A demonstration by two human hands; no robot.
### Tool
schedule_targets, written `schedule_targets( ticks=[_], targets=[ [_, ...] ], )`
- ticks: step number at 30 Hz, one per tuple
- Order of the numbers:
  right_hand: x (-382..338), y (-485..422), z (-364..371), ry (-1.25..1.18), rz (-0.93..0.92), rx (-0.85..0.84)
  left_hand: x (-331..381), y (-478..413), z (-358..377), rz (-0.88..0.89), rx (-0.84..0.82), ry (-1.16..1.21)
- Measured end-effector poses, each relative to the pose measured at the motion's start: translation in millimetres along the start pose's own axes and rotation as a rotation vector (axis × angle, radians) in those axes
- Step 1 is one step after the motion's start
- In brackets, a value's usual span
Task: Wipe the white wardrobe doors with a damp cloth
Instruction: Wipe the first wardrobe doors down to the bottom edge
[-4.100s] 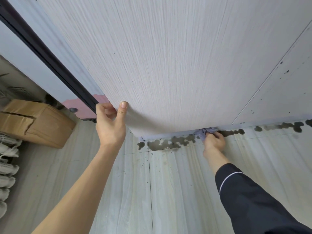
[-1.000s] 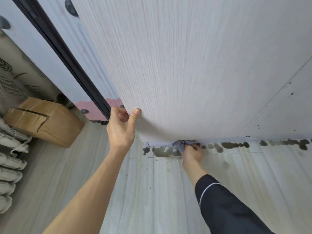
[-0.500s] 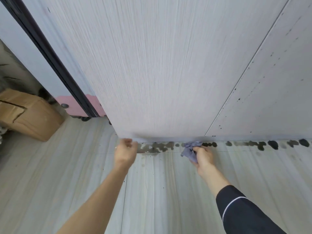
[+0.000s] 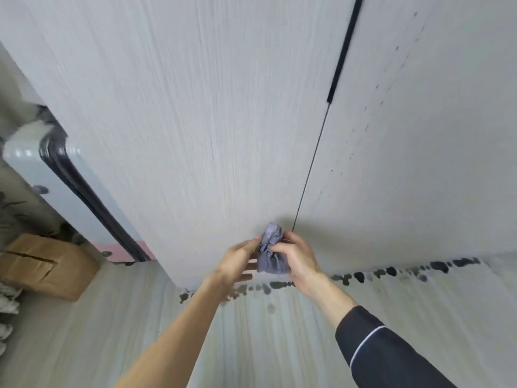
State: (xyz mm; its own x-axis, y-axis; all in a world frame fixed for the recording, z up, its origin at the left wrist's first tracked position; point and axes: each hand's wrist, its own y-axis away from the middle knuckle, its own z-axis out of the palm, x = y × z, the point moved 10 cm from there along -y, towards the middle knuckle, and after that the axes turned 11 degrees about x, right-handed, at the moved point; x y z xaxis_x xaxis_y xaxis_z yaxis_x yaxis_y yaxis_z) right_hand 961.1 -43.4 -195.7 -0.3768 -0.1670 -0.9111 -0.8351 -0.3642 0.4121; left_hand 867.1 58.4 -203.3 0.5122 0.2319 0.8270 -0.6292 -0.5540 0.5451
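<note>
Both hands have come up off the bottom edge of the wardrobe and now meet in front of it. The left hand (image 4: 237, 261) has let go of the door corner, and the right hand (image 4: 297, 259) has lifted the cloth (image 4: 270, 254) away from the base. The cloth sits bunched between them, low down and just left of the seam between the two doors. The right hand's fingers curl round its lower half, while the left seems to pinch its upper edge between thumb and forefinger, its other fingers straight beneath. It looks like a refold or a wring.

The left door (image 4: 195, 135) shows no marks, though blur hides fine detail. The right door (image 4: 425, 169) carries a trail of dark specks (image 4: 363, 127) — that panel probably remains to be wiped. Both forearms reach forward and slightly inward.
</note>
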Motion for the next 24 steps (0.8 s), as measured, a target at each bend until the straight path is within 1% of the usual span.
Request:
schedule_targets(
  ticks=[1, 3, 4, 7, 10, 12, 16, 19, 22, 24],
  targets=[
    [-46.4, 16.8, -6.1, 0.019, -0.035, -0.005, 42.2, 20.9, 1.8, 0.040, -0.008, 0.015],
    [-113.3, 44.1, -10.9, 0.030, -0.095, -0.024, 101.0, 54.9, 1.5, 0.077, -0.006, 0.067],
    [-158.9, 61.7, -17.7, 0.039, -0.109, -0.030, 140.7, 75.2, 0.5, 0.080, -0.008, 0.083],
    [-262.5, 114.6, -32.8, 0.029, -0.125, -0.057, 239.5, 139.1, 0.9, 0.127, -0.029, 0.149],
    [-349.6, 157.4, -48.7, 0.018, -0.104, -0.094, 324.8, 193.5, 2.2, 0.184, -0.062, 0.161],
    [-400.1, 184.9, -59.0, 0.086, -0.110, -0.127, 374.4, 231.4, 3.3, 0.234, -0.075, 0.115],
    [-490.3, 231.9, -81.6, 0.211, -0.168, -0.176, 449.9, 293.3, 1.4, 0.305, -0.117, 0.010],
    [-546.0, 258.1, -94.9, 0.240, -0.194, -0.223, 492.4, 333.3, -0.9, 0.312, -0.194, 0.009],
    [-593.1, 282.0, -104.7, 0.168, -0.221, -0.215, 524.5, 367.2, -11.5, 0.325, -0.200, 0.078],
    [-614.2, 293.2, -105.1, 0.033, -0.204, -0.221, 539.6, 383.2, -13.4, 0.364, -0.221, 0.046]
  ],
)
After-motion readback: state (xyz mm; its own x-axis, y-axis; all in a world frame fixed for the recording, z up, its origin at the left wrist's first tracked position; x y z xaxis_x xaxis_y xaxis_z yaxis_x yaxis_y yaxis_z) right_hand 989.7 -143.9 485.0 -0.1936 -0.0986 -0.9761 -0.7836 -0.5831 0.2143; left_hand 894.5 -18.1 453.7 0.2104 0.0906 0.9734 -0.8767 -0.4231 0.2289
